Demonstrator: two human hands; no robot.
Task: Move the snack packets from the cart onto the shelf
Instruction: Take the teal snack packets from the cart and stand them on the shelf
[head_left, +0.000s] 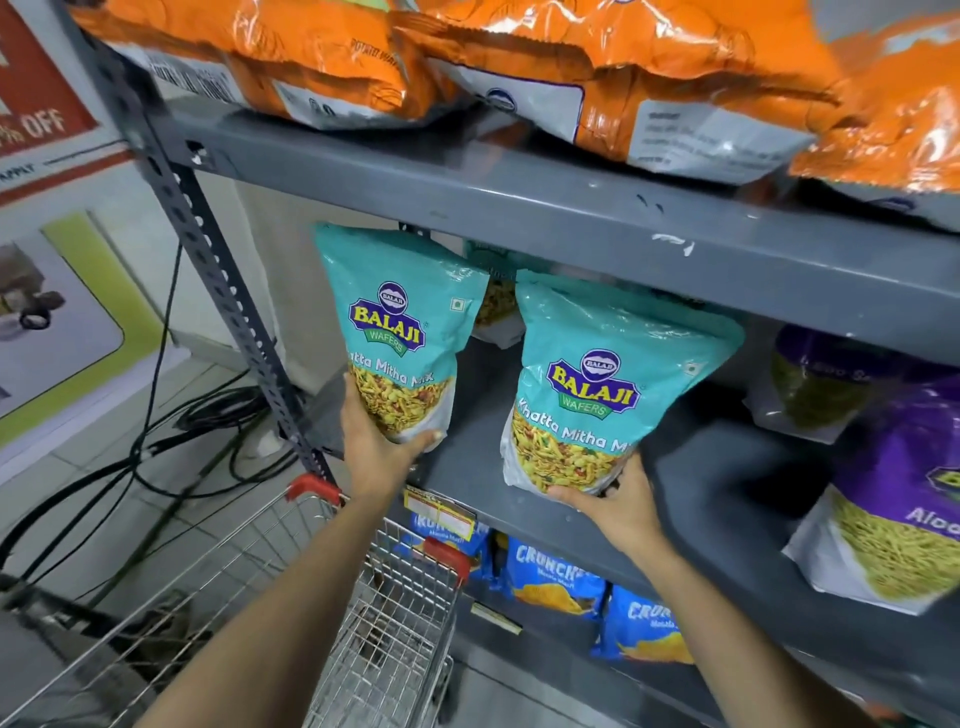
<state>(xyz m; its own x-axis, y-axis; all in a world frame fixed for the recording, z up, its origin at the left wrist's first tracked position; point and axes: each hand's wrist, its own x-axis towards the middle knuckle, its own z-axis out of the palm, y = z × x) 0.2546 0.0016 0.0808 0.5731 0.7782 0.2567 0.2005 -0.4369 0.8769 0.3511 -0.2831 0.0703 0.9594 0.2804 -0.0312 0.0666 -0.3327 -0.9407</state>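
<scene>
Left hand grips bottom of teal packet, upright at middle shelf left end. Right hand grips second teal packet beside it. Wire cart below, purple packets right.

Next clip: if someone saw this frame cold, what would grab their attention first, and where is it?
Two teal Balaji Khatta Mitha Mix packets dominate the centre, held upright at the middle grey metal shelf: the left hand grips the left teal packet by its bottom, the right hand the right teal packet. Shiny orange snack bags crowd the shelf above, purple packets sit at right, and the wire shopping cart stands below.
</scene>
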